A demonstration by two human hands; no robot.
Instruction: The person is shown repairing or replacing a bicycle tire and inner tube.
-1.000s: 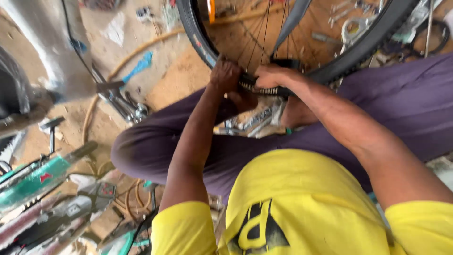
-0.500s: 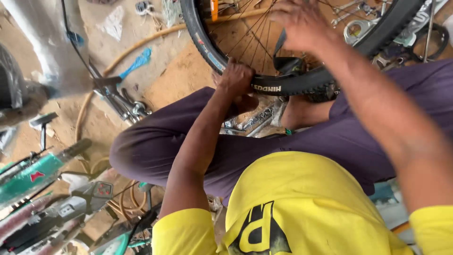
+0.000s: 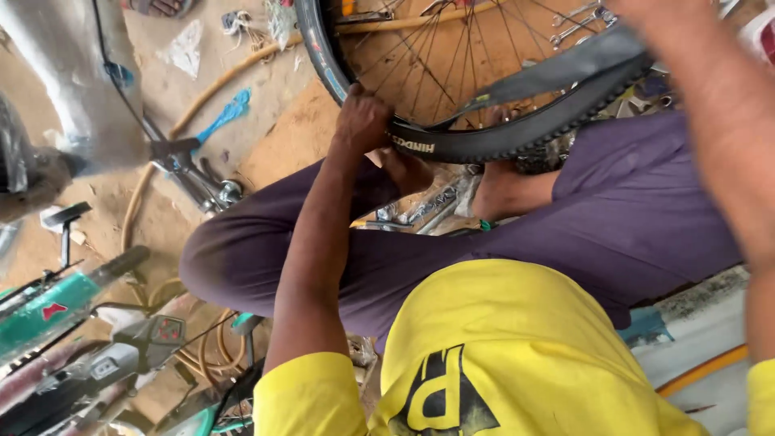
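The black tyre (image 3: 484, 141) of the spoked wheel is gripped at its lower left by the left hand (image 3: 361, 121), fingers curled over it. Above the tyre, the right hand (image 3: 646, 10) (blurred, cropped) is raised; its fingers cannot be told.

We see a black bicycle tyre (image 3: 484, 144) with a knobbly tread and pale lettering on its sidewall, with a touch of blue and red along the left curve. The inner tube (image 3: 557, 73) is dull black. Thin silver spokes (image 3: 436, 56) cross over the tan, sandy floor (image 3: 282, 137). Our shirt (image 3: 517, 355) is bright yellow with a black print, and our trousers (image 3: 452, 258) are dark purple. A light-blue strip (image 3: 226, 113) lies on the floor beside a tan hose (image 3: 234, 77). At the left stands a teal bicycle frame (image 3: 40, 311) bearing a small red mark.
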